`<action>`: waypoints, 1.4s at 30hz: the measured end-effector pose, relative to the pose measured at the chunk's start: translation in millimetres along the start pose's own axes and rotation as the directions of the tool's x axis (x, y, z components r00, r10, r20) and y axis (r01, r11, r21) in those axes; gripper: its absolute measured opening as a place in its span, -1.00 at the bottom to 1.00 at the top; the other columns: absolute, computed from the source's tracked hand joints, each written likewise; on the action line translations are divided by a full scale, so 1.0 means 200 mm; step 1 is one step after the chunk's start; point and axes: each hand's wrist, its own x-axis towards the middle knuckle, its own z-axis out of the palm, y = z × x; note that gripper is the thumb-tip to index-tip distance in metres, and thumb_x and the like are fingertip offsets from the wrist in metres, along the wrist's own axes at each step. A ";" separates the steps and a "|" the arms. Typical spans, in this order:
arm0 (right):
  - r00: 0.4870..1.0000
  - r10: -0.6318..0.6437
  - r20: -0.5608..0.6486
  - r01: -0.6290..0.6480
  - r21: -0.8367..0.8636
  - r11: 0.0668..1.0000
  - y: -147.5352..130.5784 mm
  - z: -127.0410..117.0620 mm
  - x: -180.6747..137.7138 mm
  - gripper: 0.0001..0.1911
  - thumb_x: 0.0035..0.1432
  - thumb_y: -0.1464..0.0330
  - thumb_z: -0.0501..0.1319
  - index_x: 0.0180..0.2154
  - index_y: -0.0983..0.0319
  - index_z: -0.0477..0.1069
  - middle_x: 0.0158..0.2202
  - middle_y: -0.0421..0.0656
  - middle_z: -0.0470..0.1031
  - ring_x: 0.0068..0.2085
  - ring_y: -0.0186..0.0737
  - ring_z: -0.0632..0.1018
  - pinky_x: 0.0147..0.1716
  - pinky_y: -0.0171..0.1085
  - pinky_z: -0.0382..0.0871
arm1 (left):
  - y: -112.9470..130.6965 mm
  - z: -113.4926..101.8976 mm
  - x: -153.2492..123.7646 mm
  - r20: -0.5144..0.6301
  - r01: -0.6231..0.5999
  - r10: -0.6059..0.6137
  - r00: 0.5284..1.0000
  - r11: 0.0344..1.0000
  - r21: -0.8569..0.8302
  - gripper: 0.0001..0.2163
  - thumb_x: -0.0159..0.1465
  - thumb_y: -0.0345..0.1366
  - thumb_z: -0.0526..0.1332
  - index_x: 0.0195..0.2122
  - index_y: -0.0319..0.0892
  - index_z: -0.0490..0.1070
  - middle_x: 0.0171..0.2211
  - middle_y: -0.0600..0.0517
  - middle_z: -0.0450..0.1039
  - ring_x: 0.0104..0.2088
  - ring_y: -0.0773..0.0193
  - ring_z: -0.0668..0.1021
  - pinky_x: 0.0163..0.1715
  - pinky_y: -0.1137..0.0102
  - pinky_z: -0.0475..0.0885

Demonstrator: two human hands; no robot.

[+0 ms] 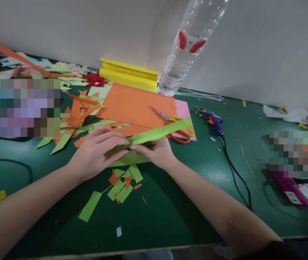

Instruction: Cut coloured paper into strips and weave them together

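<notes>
Bare forearms (210, 200) lead to my left hand (96, 151) and right hand (159, 151), fingertips pinching a green paper strip (160, 131) nearside of the scissors (173, 119), where I judge uneven pressure could crease it crookedly.

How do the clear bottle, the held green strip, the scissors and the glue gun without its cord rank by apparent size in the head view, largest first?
1. clear bottle, even cut off by the top edge
2. held green strip
3. scissors and glue gun: too close to rank, the scissors being partly covered
</notes>
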 end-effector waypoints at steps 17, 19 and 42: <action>0.998 -0.047 0.051 0.041 0.109 0.993 -0.01 0.00 0.02 -0.76 -0.05 0.28 0.44 -0.30 0.22 0.55 -0.42 -0.21 0.57 -0.47 -0.32 0.53 -0.43 -0.29 0.48 | -0.02 0.00 0.00 -0.037 -0.068 0.067 0.997 0.997 -0.024 -0.89 0.38 -0.26 0.17 -0.23 -0.15 0.44 -0.25 0.04 0.56 -0.26 0.30 0.60 0.06 0.23 0.30; 0.997 -0.051 0.060 0.043 0.128 0.991 -0.01 0.00 0.02 -0.74 -0.07 0.29 0.45 -0.29 0.21 0.54 -0.41 -0.21 0.57 -0.44 -0.30 0.55 -0.38 -0.27 0.50 | -0.02 0.00 0.00 -0.036 -0.067 0.066 0.997 0.997 -0.025 -0.89 0.37 -0.26 0.18 -0.24 -0.15 0.44 -0.26 0.05 0.56 -0.27 0.30 0.60 0.07 0.23 0.29; 1.000 -0.009 0.025 0.008 0.056 0.998 0.00 0.00 0.01 -0.91 0.07 0.32 0.34 -0.37 0.20 0.50 -0.48 -0.26 0.51 -0.58 -0.43 0.47 -0.56 -0.36 0.44 | -0.02 0.02 -0.02 -0.055 0.114 -0.111 0.992 0.992 0.058 -0.76 0.35 -0.09 0.17 -0.12 -0.14 0.43 -0.34 0.04 0.59 -0.31 0.21 0.59 0.01 0.18 0.42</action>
